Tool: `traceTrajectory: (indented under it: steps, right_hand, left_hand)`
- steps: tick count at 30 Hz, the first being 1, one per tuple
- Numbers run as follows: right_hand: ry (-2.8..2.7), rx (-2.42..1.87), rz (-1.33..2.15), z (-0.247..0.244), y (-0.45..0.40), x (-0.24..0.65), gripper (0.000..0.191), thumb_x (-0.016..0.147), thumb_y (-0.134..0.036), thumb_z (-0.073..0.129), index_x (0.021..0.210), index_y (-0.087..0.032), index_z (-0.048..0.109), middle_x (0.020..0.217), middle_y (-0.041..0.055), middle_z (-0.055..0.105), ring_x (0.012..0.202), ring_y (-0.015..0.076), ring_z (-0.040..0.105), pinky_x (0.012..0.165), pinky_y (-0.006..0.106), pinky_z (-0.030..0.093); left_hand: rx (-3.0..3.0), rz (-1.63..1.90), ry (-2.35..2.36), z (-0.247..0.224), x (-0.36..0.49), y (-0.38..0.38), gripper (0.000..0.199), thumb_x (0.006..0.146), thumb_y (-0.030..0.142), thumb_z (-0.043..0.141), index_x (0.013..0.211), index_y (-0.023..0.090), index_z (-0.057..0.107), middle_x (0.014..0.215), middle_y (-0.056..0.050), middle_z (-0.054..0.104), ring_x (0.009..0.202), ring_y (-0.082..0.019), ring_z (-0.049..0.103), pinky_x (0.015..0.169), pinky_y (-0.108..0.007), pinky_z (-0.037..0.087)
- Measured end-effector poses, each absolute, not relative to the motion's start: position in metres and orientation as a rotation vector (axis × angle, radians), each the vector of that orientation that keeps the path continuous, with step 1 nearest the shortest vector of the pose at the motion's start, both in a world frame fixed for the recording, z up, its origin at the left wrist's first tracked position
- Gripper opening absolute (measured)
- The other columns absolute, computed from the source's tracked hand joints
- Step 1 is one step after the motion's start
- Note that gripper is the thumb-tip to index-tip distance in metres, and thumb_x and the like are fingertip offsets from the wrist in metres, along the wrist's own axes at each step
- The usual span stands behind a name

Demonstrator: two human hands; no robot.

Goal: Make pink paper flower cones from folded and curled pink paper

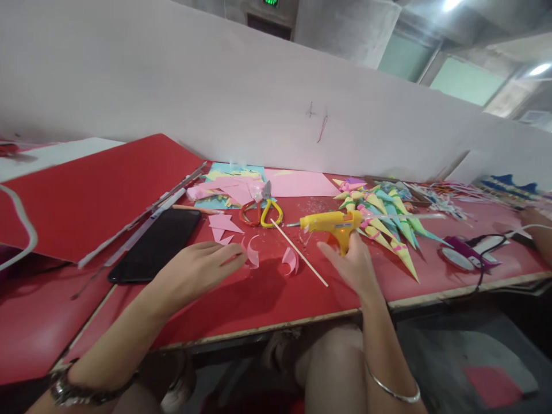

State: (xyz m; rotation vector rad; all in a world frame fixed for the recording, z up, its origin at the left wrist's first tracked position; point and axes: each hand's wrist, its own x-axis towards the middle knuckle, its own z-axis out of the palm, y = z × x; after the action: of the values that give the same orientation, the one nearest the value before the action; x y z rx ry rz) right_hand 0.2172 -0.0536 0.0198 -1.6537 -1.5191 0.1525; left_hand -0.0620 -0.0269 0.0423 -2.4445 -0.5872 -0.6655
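Note:
My right hand [356, 265] is around the handle of a yellow hot glue gun [330, 221], its thumb standing off to the left. The gun's nozzle points left, an orange light glows on it, and a clear glue stick [401, 217] sticks out of its back. My left hand [204, 269] hovers low over the red table, palm down with fingers stretched out. Right by those fingertips are curled pink paper pieces [253, 256]. Another pink paper curl [290, 261] lies between my hands, beside a thin wooden stick [302, 255].
Scissors [262, 213] with red and yellow handles lie behind the stick. A black phone [155, 244] is at left, near a large red board [103, 190]. Several paper cones [390, 213] are piled at right, near a purple device [472, 256]. Another person's hand [537, 224] shows far right.

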Motion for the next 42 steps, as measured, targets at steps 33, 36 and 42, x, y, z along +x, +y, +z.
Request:
traceTrajectory:
  steps: [33, 36, 42]
  right_hand:
    - [-1.811, -1.603, 0.325, 0.01, -0.054, 0.194, 0.014, 0.069, -0.028, 0.054, 0.079, -0.018, 0.051, 0.067, 0.0024, 0.06, 0.062, 0.0187, 0.058, 0.055, 0.027, 0.042]
    - [-1.819, -1.608, 0.326, 0.011, -0.054, 0.194, 0.013, 0.07, -0.028, 0.053, 0.078, -0.018, 0.05, 0.064, 0.0016, 0.058, 0.06, 0.018, 0.057, 0.053, 0.026, 0.04]
    - [-1.826, -1.573, 0.352, 0.01, -0.053, 0.195, 0.012, 0.07, -0.027, 0.053, 0.078, -0.018, 0.051, 0.069, 0.0025, 0.061, 0.064, 0.0188, 0.058, 0.056, 0.027, 0.042]
  left_hand:
    - [-2.27, -0.63, -0.449, 0.054, -0.054, -0.033, 0.037, 0.091, 0.002, 0.026, 0.079, 0.015, 0.059, 0.076, 0.001, 0.07, 0.066, -0.011, 0.064, 0.065, -0.024, 0.05]
    - [-2.263, -0.626, -0.46, 0.054, -0.054, -0.033, 0.036, 0.09, 0.002, 0.026, 0.081, 0.015, 0.059, 0.076, 0.002, 0.07, 0.067, -0.011, 0.064, 0.065, -0.024, 0.05]
    - [-2.299, -0.634, -0.46, 0.053, -0.056, -0.032, 0.033, 0.09, 0.002, 0.028, 0.083, 0.012, 0.058, 0.078, -0.001, 0.071, 0.067, -0.013, 0.066, 0.065, -0.026, 0.051]
